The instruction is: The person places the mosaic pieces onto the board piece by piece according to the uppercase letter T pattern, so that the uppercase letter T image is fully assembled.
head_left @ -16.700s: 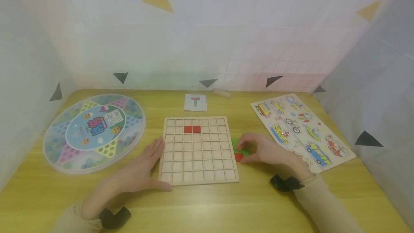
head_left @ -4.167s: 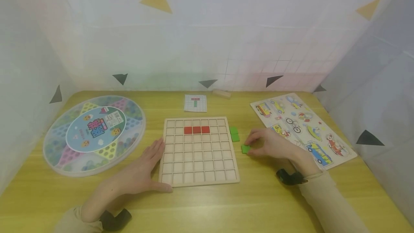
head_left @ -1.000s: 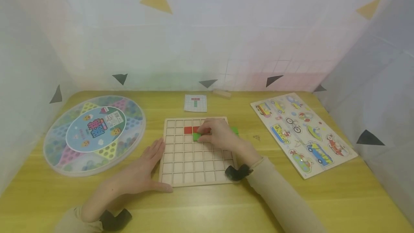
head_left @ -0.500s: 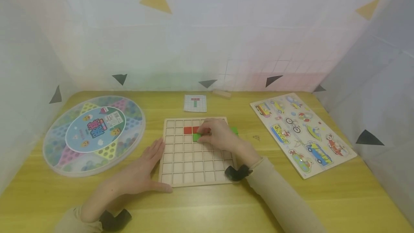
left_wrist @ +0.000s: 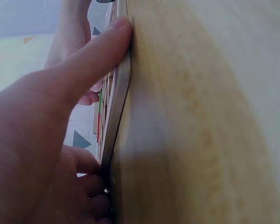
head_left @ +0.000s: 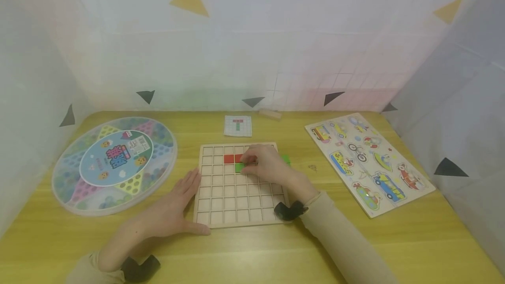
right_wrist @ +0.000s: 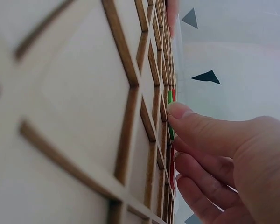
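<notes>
A wooden grid board (head_left: 217, 192) lies flat in front of me. My left hand (head_left: 169, 211) rests along its left side, fingers extended, with the thumb at the front edge. Over the upper part, my right hand (head_left: 270, 164) pinches a green square tile (head_left: 239, 168) between thumb and fingers, at the cell just below the red row. A red tile (head_left: 229, 158) shows in that row with part of another beside it; my hand covers the rest. In the right wrist view the thumb touches the green tile (right_wrist: 170, 126). Another green tile (head_left: 286, 158) lies right of the board.
A card (head_left: 238, 126) with a red and green T pattern lies behind the board, near a small wooden block (head_left: 270, 114). A round Chinese checkers box (head_left: 114, 165) stands at left. A vehicle picture puzzle (head_left: 371, 165) lies at right.
A third red tile joined the row after the oldest frame. Since 4.2 seconds ago, my right hand brought a green tile leftward onto the board. Both hands stay still over the last second.
</notes>
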Demonstrator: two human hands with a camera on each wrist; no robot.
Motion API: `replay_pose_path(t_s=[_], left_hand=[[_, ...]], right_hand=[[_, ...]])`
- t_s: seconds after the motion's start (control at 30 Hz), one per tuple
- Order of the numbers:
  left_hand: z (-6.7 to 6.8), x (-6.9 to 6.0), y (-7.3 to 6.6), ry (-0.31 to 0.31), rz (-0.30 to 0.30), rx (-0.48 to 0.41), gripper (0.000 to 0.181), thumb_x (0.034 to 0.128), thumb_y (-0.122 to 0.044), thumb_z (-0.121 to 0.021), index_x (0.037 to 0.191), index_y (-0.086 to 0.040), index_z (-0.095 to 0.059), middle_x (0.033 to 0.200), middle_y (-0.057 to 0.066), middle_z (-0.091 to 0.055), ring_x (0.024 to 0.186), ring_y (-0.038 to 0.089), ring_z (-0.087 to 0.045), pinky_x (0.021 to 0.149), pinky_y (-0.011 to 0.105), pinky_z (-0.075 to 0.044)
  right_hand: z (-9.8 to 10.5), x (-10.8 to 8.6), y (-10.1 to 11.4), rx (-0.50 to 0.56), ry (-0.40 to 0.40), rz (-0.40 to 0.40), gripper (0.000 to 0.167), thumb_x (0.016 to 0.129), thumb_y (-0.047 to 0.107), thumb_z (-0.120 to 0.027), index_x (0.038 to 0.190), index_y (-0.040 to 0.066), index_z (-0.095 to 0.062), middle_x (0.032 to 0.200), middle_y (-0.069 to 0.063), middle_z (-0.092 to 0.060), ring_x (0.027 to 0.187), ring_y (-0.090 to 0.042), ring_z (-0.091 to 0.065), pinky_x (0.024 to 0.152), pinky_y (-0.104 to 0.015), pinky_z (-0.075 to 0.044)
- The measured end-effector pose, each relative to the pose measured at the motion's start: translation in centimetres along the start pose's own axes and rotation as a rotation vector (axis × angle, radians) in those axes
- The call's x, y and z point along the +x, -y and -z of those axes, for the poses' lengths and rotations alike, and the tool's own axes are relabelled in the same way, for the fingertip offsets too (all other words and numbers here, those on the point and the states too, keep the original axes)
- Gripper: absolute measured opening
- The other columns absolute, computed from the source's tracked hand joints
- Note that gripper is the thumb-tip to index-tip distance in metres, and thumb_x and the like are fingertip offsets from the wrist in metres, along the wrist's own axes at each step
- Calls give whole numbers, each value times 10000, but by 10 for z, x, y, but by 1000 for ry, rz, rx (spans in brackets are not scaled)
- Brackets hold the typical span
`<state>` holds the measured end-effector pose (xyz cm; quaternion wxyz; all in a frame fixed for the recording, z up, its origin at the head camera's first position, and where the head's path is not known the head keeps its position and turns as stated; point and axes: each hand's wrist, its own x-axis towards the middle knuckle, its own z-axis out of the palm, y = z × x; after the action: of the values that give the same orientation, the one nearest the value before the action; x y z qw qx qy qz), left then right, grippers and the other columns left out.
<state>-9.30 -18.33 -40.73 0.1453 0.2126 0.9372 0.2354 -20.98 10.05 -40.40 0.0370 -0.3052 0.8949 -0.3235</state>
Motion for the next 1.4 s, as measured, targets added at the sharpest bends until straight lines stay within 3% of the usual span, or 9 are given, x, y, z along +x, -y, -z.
replay_pose_path(t_s=[1.07,1.23,1.4], left_hand=[[0,2,1,18,27,10,1347,679,-814,-681,1610,-74,-46,1690,80,80,1546,354,-4,1224,549,-179],[0,2,1,14,16,5,1344,685,-812,-677,1609,-69,-44,1689,92,73,1545,362,-7,1224,557,-173],[0,0,0,9,-1,4,1349,686,-817,-668,1606,-53,-44,1688,109,64,1544,371,-9,1224,561,-165]], right_hand=[[3,-1,4,13,12,-4,217,802,149,-845,1002,112,-769,950,28,-733,883,-120,-658,827,-278,-554],[8,-1,2,87,7,5,217,821,128,-827,1021,80,-761,978,-13,-735,911,-149,-664,883,-337,-564],[23,-3,-1,157,-22,-58,201,857,122,-791,1040,56,-743,1016,-48,-727,965,-196,-653,911,-408,-552]])
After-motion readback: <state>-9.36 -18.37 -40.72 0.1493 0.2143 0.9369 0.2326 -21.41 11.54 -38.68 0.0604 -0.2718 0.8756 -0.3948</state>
